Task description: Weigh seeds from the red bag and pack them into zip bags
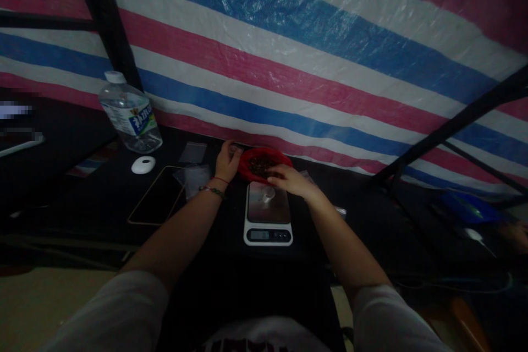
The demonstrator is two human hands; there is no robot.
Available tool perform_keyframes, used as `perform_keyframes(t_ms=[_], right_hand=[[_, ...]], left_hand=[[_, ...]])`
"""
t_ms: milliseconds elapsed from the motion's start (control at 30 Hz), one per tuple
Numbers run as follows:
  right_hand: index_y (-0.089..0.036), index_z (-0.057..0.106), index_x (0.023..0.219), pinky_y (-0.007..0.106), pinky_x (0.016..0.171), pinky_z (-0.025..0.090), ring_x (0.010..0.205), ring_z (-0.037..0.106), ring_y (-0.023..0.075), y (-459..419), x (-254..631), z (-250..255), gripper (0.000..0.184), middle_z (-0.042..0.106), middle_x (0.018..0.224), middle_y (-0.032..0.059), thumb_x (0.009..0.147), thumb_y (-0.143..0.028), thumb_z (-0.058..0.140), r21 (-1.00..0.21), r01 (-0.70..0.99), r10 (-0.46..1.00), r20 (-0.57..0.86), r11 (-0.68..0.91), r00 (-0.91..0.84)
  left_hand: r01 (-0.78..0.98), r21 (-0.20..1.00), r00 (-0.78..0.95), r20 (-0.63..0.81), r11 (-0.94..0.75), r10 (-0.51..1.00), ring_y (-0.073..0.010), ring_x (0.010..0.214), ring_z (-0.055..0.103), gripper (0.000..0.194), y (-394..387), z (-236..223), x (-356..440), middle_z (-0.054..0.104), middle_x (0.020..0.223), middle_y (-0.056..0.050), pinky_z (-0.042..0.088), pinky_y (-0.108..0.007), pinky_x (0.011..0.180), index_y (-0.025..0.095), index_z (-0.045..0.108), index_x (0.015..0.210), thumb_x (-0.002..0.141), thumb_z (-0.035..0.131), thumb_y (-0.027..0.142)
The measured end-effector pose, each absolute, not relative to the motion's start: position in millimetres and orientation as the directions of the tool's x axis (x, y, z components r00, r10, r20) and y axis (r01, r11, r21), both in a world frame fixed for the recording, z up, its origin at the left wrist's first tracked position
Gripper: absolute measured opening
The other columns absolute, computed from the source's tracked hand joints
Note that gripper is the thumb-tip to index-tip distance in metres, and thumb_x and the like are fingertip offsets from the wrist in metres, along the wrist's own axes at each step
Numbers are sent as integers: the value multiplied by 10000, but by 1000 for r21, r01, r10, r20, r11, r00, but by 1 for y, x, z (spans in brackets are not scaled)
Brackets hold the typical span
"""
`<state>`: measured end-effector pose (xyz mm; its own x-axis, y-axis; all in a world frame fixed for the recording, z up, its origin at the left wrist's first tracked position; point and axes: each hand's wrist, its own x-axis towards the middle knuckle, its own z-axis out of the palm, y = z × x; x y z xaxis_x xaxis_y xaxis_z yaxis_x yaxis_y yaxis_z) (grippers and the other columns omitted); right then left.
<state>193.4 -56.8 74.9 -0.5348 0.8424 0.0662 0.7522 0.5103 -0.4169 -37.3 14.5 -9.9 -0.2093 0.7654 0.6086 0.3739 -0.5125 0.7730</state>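
A red bag (243,172), opened wide, holds dark, loose bits (259,165). My right hand (291,180) reaches over its right edge; thumb and fingers are apart above the bits, and whether they touch any is too dim to tell. At the bag's left side, the fingers of my left hand (226,163) are curled around something small and clear that I cannot make out. In front of the bag, between my forearms, lies a white kitchen scale (268,235) with a small clear item (268,194) on its metal plate.
Clear plastic bags (197,180) and a dark phone (157,198) lie left of my left forearm. Farther left are a white mouse (143,164) and a large water bottle (131,115). A striped plastic sheet (264,77) hangs behind the black table. Black frame bars (107,22) stand nearby.
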Motion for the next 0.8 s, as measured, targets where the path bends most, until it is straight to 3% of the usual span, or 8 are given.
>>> perform_keyframes(t_ms=[67, 133, 267, 367, 467, 567, 667, 800], right_hand=[[-192, 572, 1249, 296, 913, 438, 1074, 583, 198, -76, 193, 69, 541, 615, 1222, 95, 760, -382, 704, -492, 688, 807, 52, 533, -589], [-185, 603, 1204, 292, 871, 460, 1008, 609, 199, -90, 191, 62, 550, 649, 1149, 89, 695, -324, 759, -506, 695, 819, 42, 511, -572], [-180, 633, 1142, 299, 883, 458, 991, 613, 182, -86, 187, 56, 365, 663, 1102, 80, 781, -233, 648, -494, 712, 854, 142, 499, -500], [-176, 573, 1233, 329, 970, 418, 1121, 553, 198, -58, 189, 65, 414, 611, 1205, 101, 819, -198, 577, -399, 760, 859, 255, 512, -445], [-139, 471, 1335, 344, 989, 404, 1153, 539, 236, -30, 192, 72, 552, 573, 1272, 142, 793, -131, 575, -179, 878, 894, 156, 444, -420], [-64, 602, 1166, 354, 905, 442, 1029, 609, 283, -14, 192, 71, 370, 651, 1102, 205, 804, -109, 538, 31, 925, 925, -7, 379, -379], [-74, 691, 980, 339, 885, 440, 977, 627, 283, -6, 188, 67, 239, 681, 992, 204, 785, -99, 555, 61, 902, 903, -84, 427, -422], [-130, 694, 1037, 289, 890, 428, 1022, 608, 246, 0, 177, 67, 289, 667, 1093, 147, 772, -121, 582, 11, 863, 855, -147, 505, -498]], left_hand=[[369, 785, -210, 593, -498, 778, -200, 896, 625, 448, 16, -12, -37, 642, 987, -80, 494, -356, 842, 171, 490, 1211, 856, 502, 444], [368, 802, -212, 565, -470, 797, -206, 889, 628, 464, 18, -14, -36, 645, 984, -86, 495, -363, 833, 168, 483, 1220, 854, 501, 453], [380, 830, -216, 509, -408, 833, -222, 896, 632, 485, 23, -18, -35, 648, 988, -95, 493, -381, 837, 169, 486, 1220, 840, 513, 470], [410, 839, -204, 467, -358, 860, -236, 909, 633, 502, 24, -19, -34, 650, 989, -98, 491, -396, 847, 172, 499, 1216, 824, 525, 484], [437, 839, -170, 431, -324, 886, -248, 927, 635, 507, 22, -19, -34, 651, 1031, -118, 493, -406, 853, 169, 508, 1213, 806, 540, 470], [484, 828, -125, 385, -283, 914, -254, 870, 646, 496, 21, -18, -33, 665, 990, -120, 509, -399, 807, 171, 537, 1169, 750, 606, 429], [524, 809, -92, 366, -267, 926, -250, 831, 651, 428, 21, -18, -32, 674, 951, -108, 516, -386, 773, 184, 567, 1102, 729, 623, 387], [524, 804, -54, 361, -282, 931, -247, 841, 656, 378, 20, -17, -31, 679, 941, -103, 516, -379, 775, 185, 567, 1090, 757, 591, 365]])
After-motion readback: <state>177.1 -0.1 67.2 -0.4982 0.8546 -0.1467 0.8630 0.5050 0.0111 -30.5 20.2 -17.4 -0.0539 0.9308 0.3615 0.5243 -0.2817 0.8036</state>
